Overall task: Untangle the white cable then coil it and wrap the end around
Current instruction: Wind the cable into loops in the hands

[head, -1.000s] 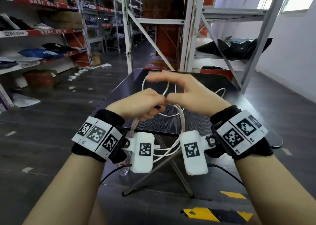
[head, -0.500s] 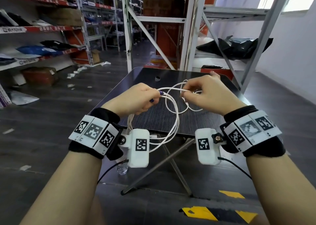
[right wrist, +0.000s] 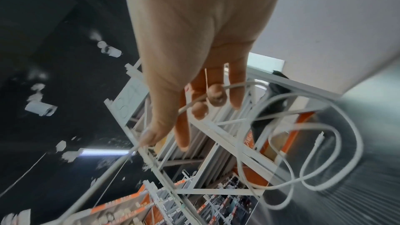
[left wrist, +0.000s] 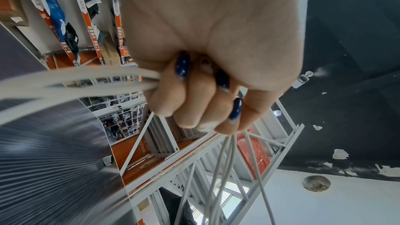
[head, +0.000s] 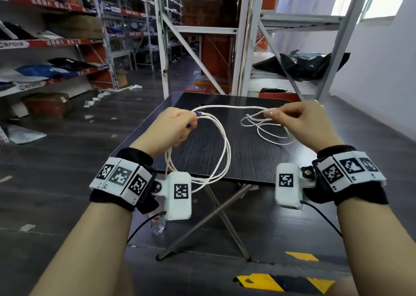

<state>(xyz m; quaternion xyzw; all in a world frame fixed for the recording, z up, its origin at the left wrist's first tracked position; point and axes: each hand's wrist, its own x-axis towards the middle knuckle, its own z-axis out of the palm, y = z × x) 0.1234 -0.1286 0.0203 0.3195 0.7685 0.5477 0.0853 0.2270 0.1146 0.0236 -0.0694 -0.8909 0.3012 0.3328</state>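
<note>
A thin white cable [head: 227,156] hangs in several loops from my left hand [head: 177,124], which grips the bundle in a fist over the left side of the black table [head: 247,167]. In the left wrist view the fingers [left wrist: 194,102] curl round the strands [left wrist: 75,81]. One strand runs taut across to my right hand [head: 297,120], which pinches it between thumb and fingers. Loose tangled loops [head: 265,129] trail from that hand onto the table. The right wrist view shows the cable [right wrist: 324,134] curling away from the fingertips [right wrist: 184,143].
The small folding table stands on crossed metal legs [head: 216,223]. A water bottle [head: 157,224] sits on the floor under it. Warehouse shelving [head: 56,43] lines the left, and a white metal rack [head: 247,36] with black bags stands behind.
My hands have moved apart: the right hand has pulled a strand out to the right and it now stretches taut between them. The left hand still holds the coil.
</note>
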